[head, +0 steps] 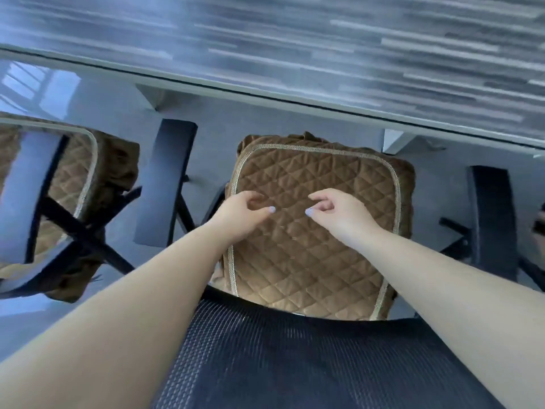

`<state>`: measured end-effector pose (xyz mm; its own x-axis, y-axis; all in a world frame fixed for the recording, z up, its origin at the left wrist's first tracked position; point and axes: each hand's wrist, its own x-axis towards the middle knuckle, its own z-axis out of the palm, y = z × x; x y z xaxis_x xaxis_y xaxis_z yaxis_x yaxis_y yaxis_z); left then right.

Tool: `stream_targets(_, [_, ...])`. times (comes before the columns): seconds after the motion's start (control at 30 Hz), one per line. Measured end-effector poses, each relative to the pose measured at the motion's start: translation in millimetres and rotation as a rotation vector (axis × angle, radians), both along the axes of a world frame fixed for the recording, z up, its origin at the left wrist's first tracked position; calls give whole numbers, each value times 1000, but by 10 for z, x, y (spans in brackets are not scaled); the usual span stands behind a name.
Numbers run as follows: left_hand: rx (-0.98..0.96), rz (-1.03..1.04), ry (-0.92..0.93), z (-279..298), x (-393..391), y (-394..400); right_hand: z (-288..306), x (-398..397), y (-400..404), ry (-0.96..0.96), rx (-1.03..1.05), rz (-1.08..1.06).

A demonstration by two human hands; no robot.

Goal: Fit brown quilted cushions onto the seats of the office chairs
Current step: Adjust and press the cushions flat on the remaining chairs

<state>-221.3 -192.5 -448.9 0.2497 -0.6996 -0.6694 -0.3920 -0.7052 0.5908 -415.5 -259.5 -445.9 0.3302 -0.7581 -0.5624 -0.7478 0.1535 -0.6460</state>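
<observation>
A brown quilted cushion (318, 252) with pale trim covers the seat of the office chair below me. The chair's black mesh backrest (295, 358) fills the lower middle of the view. My left hand (241, 209) hovers over the cushion's left part with fingers loosely curled and nothing in them. My right hand (339, 209) hovers over the middle of the cushion, fingers likewise curled and apart. Whether the fingertips touch the fabric I cannot tell. A second brown quilted cushion (73, 175) lies on the seat of the chair at the left, seen through that chair's backrest frame.
A long desk (324, 54) with a striped grey top runs across the upper view, its edge just beyond the seats. Black armrests stand at left (165, 181) and right (492, 214) of the middle chair. Grey floor shows between the chairs.
</observation>
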Motion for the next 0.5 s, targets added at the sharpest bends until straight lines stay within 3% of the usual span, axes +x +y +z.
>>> stream_targets(0.27, [-169, 314, 106, 1160, 473, 738, 1297, 829, 440, -94, -120, 250])
stream_targets(0.5, [-277, 544, 33, 1883, 1636, 1978, 1948, 2217, 1388, -200, -188, 490])
